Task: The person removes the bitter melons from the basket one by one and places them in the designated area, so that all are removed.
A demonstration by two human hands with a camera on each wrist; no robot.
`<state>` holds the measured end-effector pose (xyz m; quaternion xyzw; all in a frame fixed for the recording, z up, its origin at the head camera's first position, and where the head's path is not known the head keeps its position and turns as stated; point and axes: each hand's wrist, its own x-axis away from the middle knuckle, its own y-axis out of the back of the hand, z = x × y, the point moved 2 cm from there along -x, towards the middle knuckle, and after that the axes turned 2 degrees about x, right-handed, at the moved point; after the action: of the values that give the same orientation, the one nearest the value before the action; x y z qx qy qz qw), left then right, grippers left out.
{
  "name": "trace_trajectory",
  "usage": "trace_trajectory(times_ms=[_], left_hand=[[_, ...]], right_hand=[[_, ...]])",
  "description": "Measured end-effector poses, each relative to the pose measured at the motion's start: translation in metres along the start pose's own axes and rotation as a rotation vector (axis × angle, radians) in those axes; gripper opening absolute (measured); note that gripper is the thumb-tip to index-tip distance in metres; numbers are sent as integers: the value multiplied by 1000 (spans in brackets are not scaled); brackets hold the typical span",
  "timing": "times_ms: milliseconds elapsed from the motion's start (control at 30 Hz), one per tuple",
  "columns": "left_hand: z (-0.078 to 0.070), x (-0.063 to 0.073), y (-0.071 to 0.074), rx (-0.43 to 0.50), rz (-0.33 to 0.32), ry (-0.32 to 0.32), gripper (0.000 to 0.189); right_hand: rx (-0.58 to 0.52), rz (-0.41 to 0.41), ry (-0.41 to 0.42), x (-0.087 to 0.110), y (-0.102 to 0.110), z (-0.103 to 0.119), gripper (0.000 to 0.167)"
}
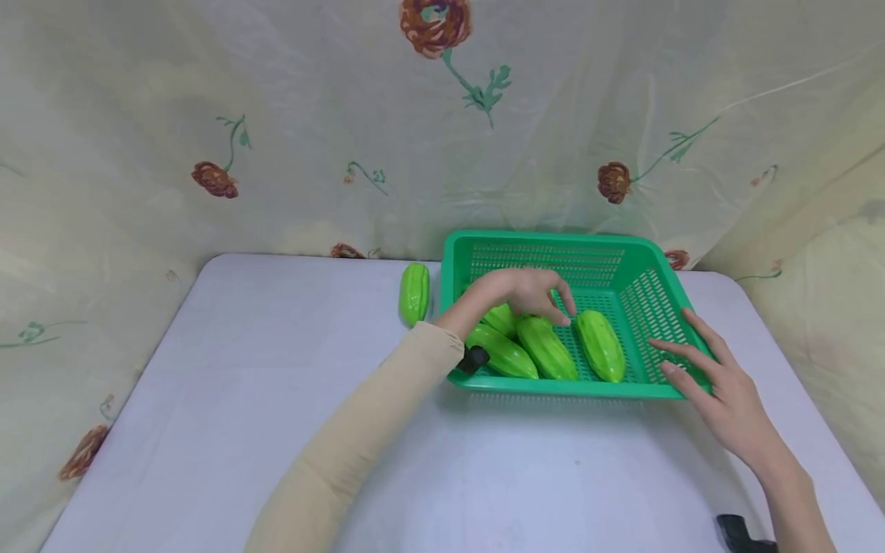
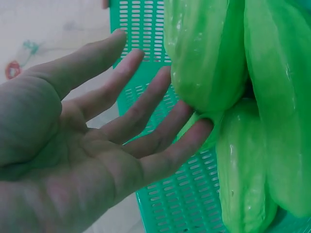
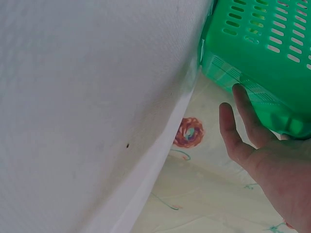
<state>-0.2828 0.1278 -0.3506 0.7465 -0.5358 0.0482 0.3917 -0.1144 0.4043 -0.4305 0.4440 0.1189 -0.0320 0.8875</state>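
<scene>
A green plastic basket (image 1: pixel 553 390) stands at the back right of the table, with several light-green ridged gourds in it. My left hand (image 1: pixel 535 294) hangs over the gourds with its fingers loosely spread. Its fingertips come right up to one gourd (image 2: pixel 209 58) in the left wrist view, and nothing lies in the palm. Another gourd (image 1: pixel 600 346) lies apart, to the right of that hand. At the basket's right front corner is my right hand (image 1: pixel 733 399), thumb and forefinger reaching over the rim. Two of its fingers (image 3: pixel 245 111) extend along the basket's outside.
One more gourd (image 1: pixel 415 294) lies on the white tabletop (image 1: pixel 263 369), just left of the basket. A flowered curtain (image 1: pixel 311 92) hangs behind the table and along its sides. A black wrist camera strap piece (image 1: pixel 743 534) shows at the bottom right.
</scene>
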Motion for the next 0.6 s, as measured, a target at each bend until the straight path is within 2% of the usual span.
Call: trace_trajectory(times_ms=[100,267,433,600], left_hand=[[0,2,-2,19,41,15,47],[0,5,-3,61,59,18,52],[1,6,-4,47,75,18,53],[2,5,-7,30,132,37,54]], right_hand=[[0,-2,2,-1,0,0,37],[2,-3,0,-1,0,0,37],[4,2,-7,0,0,0,38],[3,3,-7,1,0,0,38]])
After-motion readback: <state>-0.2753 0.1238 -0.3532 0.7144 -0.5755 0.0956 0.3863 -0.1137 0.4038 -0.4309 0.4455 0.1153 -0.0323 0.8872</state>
